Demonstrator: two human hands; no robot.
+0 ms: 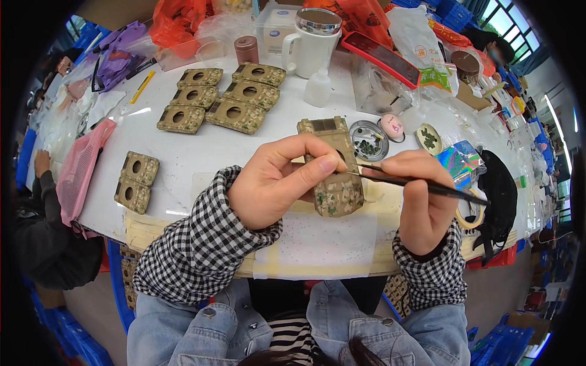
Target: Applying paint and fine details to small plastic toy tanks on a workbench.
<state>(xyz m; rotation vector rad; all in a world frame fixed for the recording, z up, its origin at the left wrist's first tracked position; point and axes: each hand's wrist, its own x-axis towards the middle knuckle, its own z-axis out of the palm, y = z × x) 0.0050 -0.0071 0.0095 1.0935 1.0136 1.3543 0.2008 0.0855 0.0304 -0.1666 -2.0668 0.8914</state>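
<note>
A camouflage toy tank hull (339,198) is held above the white tabletop by my left hand (274,183), which is closed on it. My left thumb and index fingertips meet over the middle of the hull, partly hiding its round hole. Dark tweezers (436,184) are gripped in my right hand (421,201), their thin tips reaching the hull beside my left fingertips. Whether anything small sits between the tips, I cannot make out. Just beyond, a round dish (384,148) contains small dark green parts, and a pale shallow lid (437,146) has more of them.
Several similar hulls (244,91) stand at the back left, and a pair (137,177) lies nearer. Behind are a white mug (311,49), a small squeeze bottle (318,88) and a red-cased phone (381,59). A pink mesh basket (85,165) is on the left, a tape roll (479,218) on the right.
</note>
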